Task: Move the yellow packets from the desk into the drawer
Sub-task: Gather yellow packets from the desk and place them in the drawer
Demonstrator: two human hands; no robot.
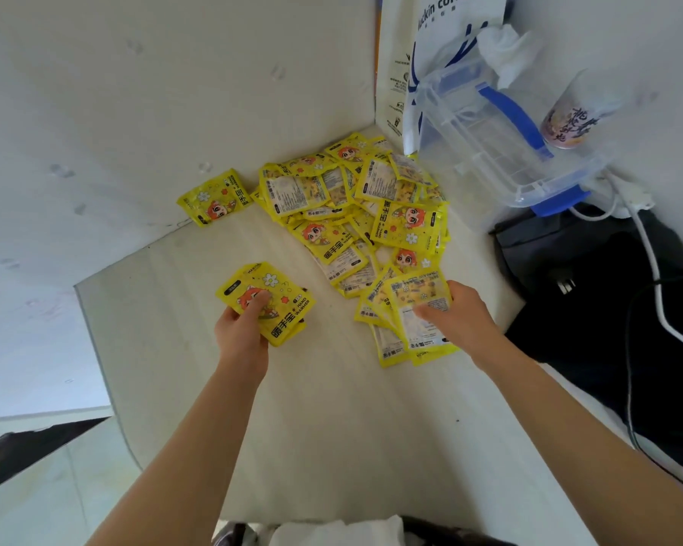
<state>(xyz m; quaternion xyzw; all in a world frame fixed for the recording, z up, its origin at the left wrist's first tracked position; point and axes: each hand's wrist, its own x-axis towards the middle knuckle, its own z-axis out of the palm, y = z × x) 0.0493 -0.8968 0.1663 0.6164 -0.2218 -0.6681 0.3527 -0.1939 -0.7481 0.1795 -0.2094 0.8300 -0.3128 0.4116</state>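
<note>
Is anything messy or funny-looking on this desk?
Yes. The yellow packets lie in a jumbled heap, overlapping, some face up and some face down, and one stray packet sits apart by the wall. The clear storage box also rests tilted instead of flat.

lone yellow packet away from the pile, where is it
In the head view, the lone packet lies at the desk's far left edge against the wall, left of the main pile.

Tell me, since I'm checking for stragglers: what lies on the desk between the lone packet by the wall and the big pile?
Head view: bare desk between the lone packet and the pile; nothing else.
</note>
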